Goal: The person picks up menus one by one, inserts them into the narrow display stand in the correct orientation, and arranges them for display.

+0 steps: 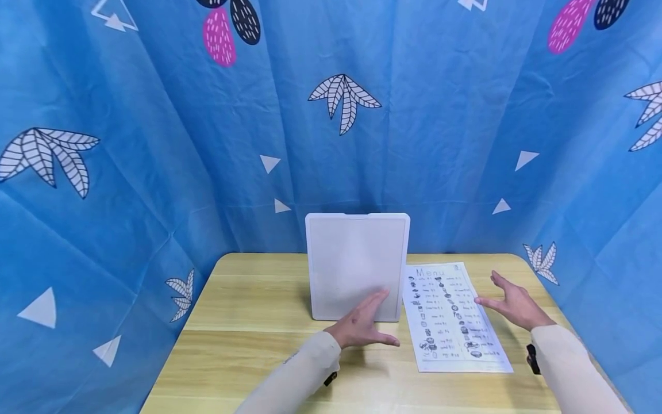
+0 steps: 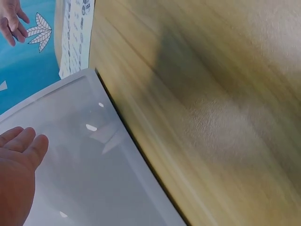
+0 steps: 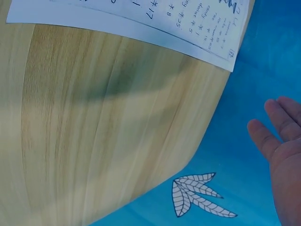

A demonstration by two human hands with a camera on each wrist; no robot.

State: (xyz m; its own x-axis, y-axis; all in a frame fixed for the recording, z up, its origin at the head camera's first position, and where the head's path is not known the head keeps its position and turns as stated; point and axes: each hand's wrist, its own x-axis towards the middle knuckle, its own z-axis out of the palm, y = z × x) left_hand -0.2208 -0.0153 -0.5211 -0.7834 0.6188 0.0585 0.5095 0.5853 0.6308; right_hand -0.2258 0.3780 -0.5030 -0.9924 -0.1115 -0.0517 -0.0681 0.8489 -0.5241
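A white rectangular board [image 1: 357,259] with a raised rim stands upright near the back of the table. My left hand [image 1: 360,325] hovers in front of its lower right part, fingers extended and thumb spread, holding nothing. In the left wrist view, the fingers [image 2: 35,148] overlap the glossy board [image 2: 94,174]. To the right of the board lies a printed sheet [image 1: 455,319] headed "Menu", with small pictures and prices in two columns. My right hand [image 1: 514,305] is over the sheet's right edge, fingers loosely extended and nothing in them.
The light wooden table [image 1: 248,345] has rounded back corners. Blue patterned cloth [image 1: 341,172] hangs behind it and along both sides, close to the table's edges.
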